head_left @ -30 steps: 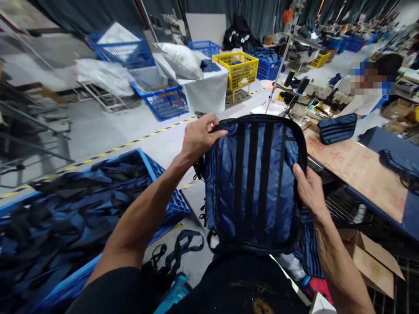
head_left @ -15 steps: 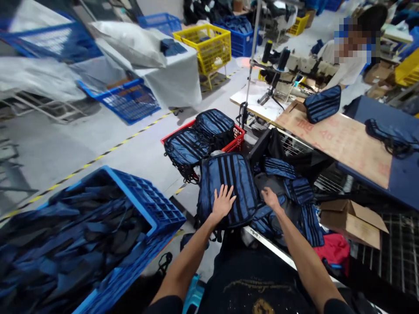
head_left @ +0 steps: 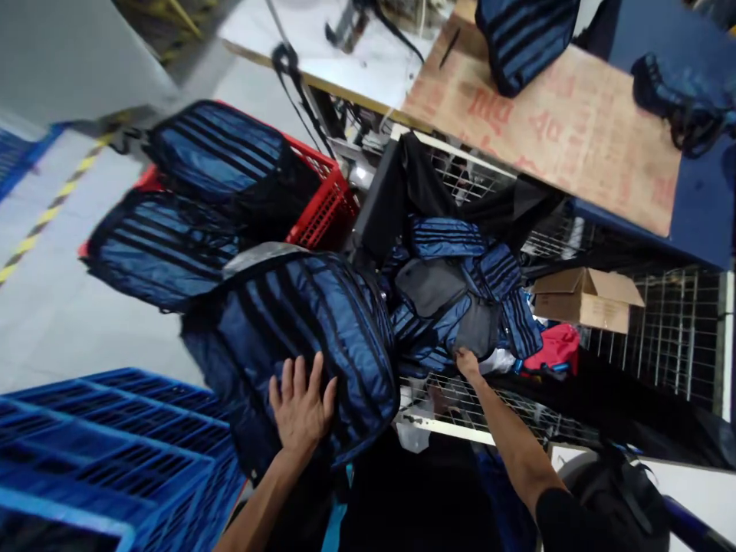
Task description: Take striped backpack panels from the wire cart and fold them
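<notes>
Wire rack (head_left: 445, 428) takes up the middle right, open mesh, pale front rail; loose straps or thin corners could poke through the mesh and snag if pulled sideways. Blue crate (head_left: 215, 468) lower left, near the big bag's lower side; a slide that way could catch fabric on its bars. Red basket (head_left: 322, 207) upper left, with two striped bags (head_left: 221, 149) heaped above its rim and out past it; a nudge could tip the nearer one off to the floor. Large blue bag (head_left: 350, 322) lies tilted between basket and rack, its support hidden; looks soft, so uneven pressing could fold it or let it slip into the gap. Left hand (head_left: 302, 406) flat on its striped face, fingers spread wide, pressing or resting, nothing gripped; a flat palm would hold poorly if the bag started to slide. Striped pouches (head_left: 448, 238) in an overlapping pile on the rack; drag one and neighbours could come along. Cardboard box (head_left: 580, 299) and red cloth (head_left: 555, 349) just beside the pile, could get pushed. Smallest: grey piece (head_left: 477, 326) at the pile's near edge, right hand (head_left: 467, 362) at its lower edge, fingers narrow, cannot tell if pinching; a shallow hold could lose it.
</notes>
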`<state>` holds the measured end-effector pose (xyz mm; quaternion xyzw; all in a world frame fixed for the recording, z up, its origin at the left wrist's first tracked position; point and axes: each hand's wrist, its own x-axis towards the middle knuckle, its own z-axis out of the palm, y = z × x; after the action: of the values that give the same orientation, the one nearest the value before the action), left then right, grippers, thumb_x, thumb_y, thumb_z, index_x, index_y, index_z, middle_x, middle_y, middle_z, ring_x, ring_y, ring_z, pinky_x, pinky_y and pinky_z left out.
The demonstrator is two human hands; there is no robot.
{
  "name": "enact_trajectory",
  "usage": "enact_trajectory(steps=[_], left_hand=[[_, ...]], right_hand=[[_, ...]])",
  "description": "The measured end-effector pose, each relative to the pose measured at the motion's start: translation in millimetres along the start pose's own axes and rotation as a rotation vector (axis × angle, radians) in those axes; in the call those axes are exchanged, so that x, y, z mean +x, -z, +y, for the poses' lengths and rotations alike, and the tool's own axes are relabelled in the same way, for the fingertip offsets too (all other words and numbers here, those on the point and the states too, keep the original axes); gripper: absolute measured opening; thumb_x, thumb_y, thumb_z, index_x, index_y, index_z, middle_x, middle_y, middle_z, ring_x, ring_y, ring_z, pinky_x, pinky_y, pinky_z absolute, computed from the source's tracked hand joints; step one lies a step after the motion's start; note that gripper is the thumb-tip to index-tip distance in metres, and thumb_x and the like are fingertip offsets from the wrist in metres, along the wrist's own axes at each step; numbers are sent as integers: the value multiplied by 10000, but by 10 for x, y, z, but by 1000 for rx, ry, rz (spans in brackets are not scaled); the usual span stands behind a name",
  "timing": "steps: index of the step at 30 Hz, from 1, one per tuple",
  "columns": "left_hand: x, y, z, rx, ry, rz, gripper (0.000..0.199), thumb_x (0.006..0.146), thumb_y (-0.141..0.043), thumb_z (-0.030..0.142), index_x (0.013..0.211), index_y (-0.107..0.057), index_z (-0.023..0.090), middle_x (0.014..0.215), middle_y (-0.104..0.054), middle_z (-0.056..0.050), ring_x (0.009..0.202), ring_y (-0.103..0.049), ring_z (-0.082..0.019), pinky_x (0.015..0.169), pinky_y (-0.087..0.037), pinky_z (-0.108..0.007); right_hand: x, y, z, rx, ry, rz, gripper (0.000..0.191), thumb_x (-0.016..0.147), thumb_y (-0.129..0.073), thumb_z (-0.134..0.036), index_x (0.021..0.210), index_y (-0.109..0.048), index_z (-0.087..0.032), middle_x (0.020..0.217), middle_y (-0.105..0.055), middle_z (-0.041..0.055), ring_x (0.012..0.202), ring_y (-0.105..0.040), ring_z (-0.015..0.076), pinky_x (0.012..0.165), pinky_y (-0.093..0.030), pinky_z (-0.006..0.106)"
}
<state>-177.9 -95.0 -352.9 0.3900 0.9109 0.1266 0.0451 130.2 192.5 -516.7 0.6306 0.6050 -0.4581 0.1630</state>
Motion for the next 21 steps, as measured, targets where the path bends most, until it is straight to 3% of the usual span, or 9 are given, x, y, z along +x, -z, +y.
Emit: enact_trajectory(steps=[5, 8, 10, 12, 15, 18, 21], left_hand=[[-4, -132, -71, 56, -28, 27, 710, 1107, -548, 421, 1766, -313, 298, 1814, -321, -155, 1695, -242, -410, 1362, -189, -669], [0, -167, -71, 65, -16, 29, 714, 1105, -528, 432, 1770, -302, 304, 1823, -305, -137, 1691, -245, -415, 1362, -201, -665], [-8, -167, -77, 71, -4, 26, 715, 1104, -510, 446, 1772, -298, 305, 1824, -301, -131, 1688, -250, -419, 1362, -207, -663], [-15, -146, -84, 76, 3, 15, 716, 1104, -493, 451, 1776, -286, 317, 1828, -295, -121, 1686, -255, -422, 1363, -209, -663], [0, -99, -66, 60, 29, -9, 710, 1098, -490, 458, 1771, -306, 323, 1819, -319, -122, 1682, -269, -428, 1363, -204, -668], [41, -45, 7, 19, 72, -24, 697, 1086, -499, 476, 1749, -374, 302, 1782, -392, -147, 1677, -286, -426, 1356, -203, -675], [90, 61, 116, -15, 65, -15, 670, 1090, -473, 474, 1716, -449, 234, 1744, -441, -198, 1676, -287, -428, 1350, -193, -676]], right_hand=[[1013, -560, -211, -133, 109, -20, 433, 1083, -716, -374, 1481, -637, -224, 1527, -622, 122, 1333, -652, 304, 1120, -575, 549], [1473, -712, -419, -184, 129, -31, 448, 1077, -724, -382, 1481, -635, -214, 1528, -618, 126, 1343, -645, 317, 1127, -565, 570], [1622, -720, -525, -198, 129, -55, 391, 1077, -726, -398, 1411, -676, -202, 1439, -674, 117, 1265, -688, 292, 1088, -590, 539], [1622, -668, -599, -190, 155, -73, 346, 1078, -725, -411, 1351, -705, -199, 1355, -717, 102, 1193, -720, 266, 1054, -606, 502], [1390, -439, -667, -155, 236, -47, 296, 1092, -698, -389, 1320, -707, -201, 1272, -755, 81, 1126, -738, 234, 1035, -595, 445], [975, 42, -683, -122, 299, 48, 230, 1128, -601, -387, 1273, -692, -234, 1108, -782, 40, 1006, -734, 199, 964, -559, 328], [411, 699, -616, -91, 324, 200, 284, 1132, -527, -482, 1135, -680, -243, 916, -737, 24, 861, -689, 209, 860, -524, 292]])
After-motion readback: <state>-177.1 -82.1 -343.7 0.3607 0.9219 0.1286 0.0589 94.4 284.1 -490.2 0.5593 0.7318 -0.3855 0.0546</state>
